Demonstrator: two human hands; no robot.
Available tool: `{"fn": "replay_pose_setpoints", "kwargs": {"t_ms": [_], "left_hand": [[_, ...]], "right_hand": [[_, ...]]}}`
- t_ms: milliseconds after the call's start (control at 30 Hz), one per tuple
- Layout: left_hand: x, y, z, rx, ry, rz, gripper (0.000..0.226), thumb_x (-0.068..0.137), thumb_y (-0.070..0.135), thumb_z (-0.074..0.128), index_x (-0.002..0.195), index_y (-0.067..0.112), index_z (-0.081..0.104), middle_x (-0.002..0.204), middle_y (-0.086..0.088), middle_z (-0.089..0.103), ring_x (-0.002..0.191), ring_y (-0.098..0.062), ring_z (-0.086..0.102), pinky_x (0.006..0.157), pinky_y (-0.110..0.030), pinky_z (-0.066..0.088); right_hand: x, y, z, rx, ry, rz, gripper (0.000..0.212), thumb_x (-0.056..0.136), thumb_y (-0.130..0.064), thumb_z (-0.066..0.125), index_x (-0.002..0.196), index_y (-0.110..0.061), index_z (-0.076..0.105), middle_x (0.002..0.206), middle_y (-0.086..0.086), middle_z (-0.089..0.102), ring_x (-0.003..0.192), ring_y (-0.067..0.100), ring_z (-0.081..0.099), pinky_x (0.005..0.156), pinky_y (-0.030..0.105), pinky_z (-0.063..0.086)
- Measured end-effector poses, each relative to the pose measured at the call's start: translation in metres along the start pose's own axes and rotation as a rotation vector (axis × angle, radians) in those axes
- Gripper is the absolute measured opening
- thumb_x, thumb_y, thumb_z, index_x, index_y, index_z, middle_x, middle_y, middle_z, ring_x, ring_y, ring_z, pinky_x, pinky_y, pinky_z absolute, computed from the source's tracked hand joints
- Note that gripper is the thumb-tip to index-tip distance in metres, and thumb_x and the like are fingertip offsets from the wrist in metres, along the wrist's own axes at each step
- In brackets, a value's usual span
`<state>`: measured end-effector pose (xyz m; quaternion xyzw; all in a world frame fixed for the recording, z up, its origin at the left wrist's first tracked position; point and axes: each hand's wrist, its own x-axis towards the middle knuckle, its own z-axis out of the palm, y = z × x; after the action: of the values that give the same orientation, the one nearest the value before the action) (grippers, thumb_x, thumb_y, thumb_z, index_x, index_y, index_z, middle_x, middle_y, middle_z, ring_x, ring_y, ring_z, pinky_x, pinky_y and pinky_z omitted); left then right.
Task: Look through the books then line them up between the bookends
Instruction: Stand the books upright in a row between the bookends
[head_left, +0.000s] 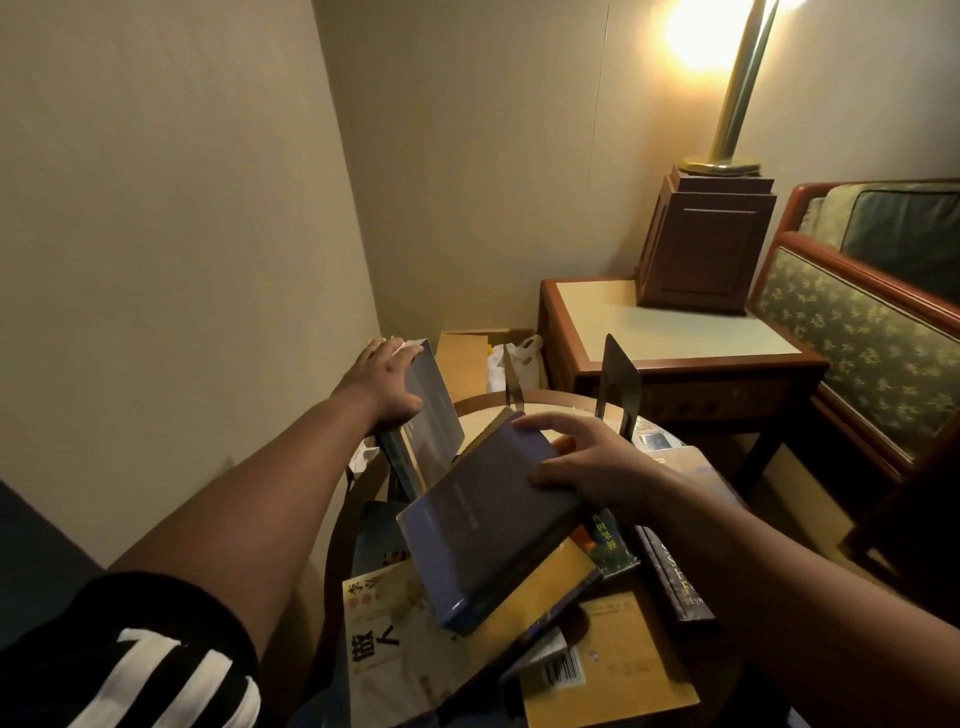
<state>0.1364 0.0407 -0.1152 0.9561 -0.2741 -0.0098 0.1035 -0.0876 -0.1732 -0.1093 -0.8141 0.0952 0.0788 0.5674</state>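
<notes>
My left hand (387, 382) grips the top edge of a grey-blue book (434, 415) that stands upright at the left of the round table (550, 402). My right hand (587, 462) holds a thick purple book (488, 525) by its right edge, tilted above the pile. Two dark metal bookends stand at the table's far side: a thin one (511, 384) just right of the upright book and a larger one (621, 384) further right. Several loose books lie underneath, among them a white one with large characters (379, 639), a yellow one (550, 587) and a tan one (623, 670).
A wooden side table (680, 332) stands behind, bearing a wooden lamp base (701, 244) with a lit brass lamp (737, 88). A patterned armchair (862, 332) is on the right. A cardboard box (467, 358) and plastic bag (514, 356) sit by the wall.
</notes>
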Motion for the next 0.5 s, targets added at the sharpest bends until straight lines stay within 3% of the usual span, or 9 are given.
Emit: {"fn": "replay_pose_setpoints", "kwargs": {"t_ms": [100, 200, 333, 400, 500], "left_hand": [[-0.002, 0.001, -0.001, -0.006, -0.003, -0.003, 0.081, 0.081, 0.028, 0.056, 0.154, 0.026, 0.021, 0.164, -0.006, 0.014, 0.151, -0.029, 0.005, 0.120, -0.046, 0.018], [-0.004, 0.002, -0.002, -0.014, -0.005, -0.010, 0.082, 0.081, 0.028, 0.056, 0.155, 0.027, 0.020, 0.164, -0.005, 0.012, 0.151, -0.028, 0.004, 0.120, -0.045, 0.017], [-0.004, 0.003, -0.002, -0.018, -0.003, 0.002, 0.083, 0.078, 0.030, 0.054, 0.154, 0.027, 0.021, 0.164, -0.005, 0.012, 0.151, -0.028, 0.004, 0.121, -0.045, 0.017], [-0.003, 0.005, -0.001, -0.032, -0.011, 0.002, 0.084, 0.077, 0.028, 0.053, 0.154, 0.028, 0.020, 0.165, -0.004, 0.010, 0.151, -0.028, 0.002, 0.121, -0.045, 0.016], [0.001, 0.008, 0.000, -0.022, -0.016, 0.004, 0.082, 0.083, 0.027, 0.058, 0.155, 0.028, 0.019, 0.165, -0.004, 0.008, 0.151, -0.029, 0.001, 0.121, -0.043, 0.013]], "right_hand": [[0.000, -0.024, 0.004, -0.057, 0.102, -0.107, 0.060, 0.083, -0.012, 0.078, 0.134, -0.037, 0.058, 0.121, 0.005, 0.056, 0.098, 0.029, 0.066, 0.075, 0.050, 0.062], [0.008, -0.050, 0.002, -0.246, 0.241, -0.199, 0.058, 0.085, -0.013, 0.076, 0.136, -0.035, 0.057, 0.127, -0.006, 0.045, 0.088, 0.020, 0.063, 0.064, 0.031, 0.063], [0.037, -0.074, -0.003, -0.423, 0.401, -0.256, 0.055, 0.081, -0.018, 0.076, 0.129, -0.042, 0.059, 0.126, 0.007, 0.049, 0.084, 0.019, 0.060, 0.050, 0.017, 0.047], [0.055, -0.080, 0.002, -0.481, 0.439, -0.233, 0.055, 0.081, -0.018, 0.071, 0.127, -0.046, 0.059, 0.122, 0.006, 0.046, 0.090, 0.024, 0.057, 0.055, 0.021, 0.047], [0.074, -0.088, 0.018, -0.602, 0.472, -0.184, 0.048, 0.088, -0.024, 0.061, 0.129, -0.048, 0.054, 0.116, 0.007, 0.038, 0.106, 0.037, 0.051, 0.082, 0.040, 0.055]]}}
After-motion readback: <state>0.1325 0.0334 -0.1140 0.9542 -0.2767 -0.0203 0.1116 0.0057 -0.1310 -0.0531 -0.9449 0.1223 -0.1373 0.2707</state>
